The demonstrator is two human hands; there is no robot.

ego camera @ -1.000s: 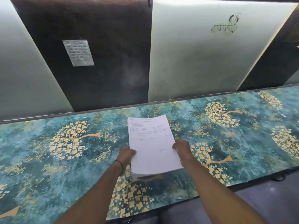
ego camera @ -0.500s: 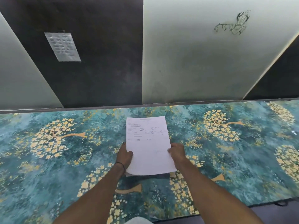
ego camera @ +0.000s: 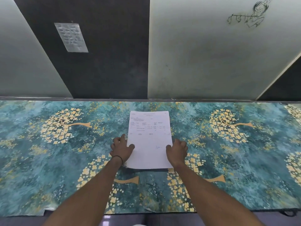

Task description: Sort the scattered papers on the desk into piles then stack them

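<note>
One stack of white printed papers lies flat in the middle of the desk, which has a teal cover with gold flower trees. The top sheet carries printed lines and a small handwritten mark. My left hand grips the stack's left edge, thumb on top of the sheet. My right hand holds the right edge the same way. A thin dark band circles my left wrist. The stack's near edge shows several sheets, slightly uneven.
A wall of pale and dark panels rises right behind the desk. A small grey sheet is stuck on the dark panel, and a line drawing marks the pale panel. The cover's front edge hangs near my body.
The stack has come down from a tilted, lifted hold to lie flat on the desk, and moved a little away from me. Both hands stayed on its side edges.
</note>
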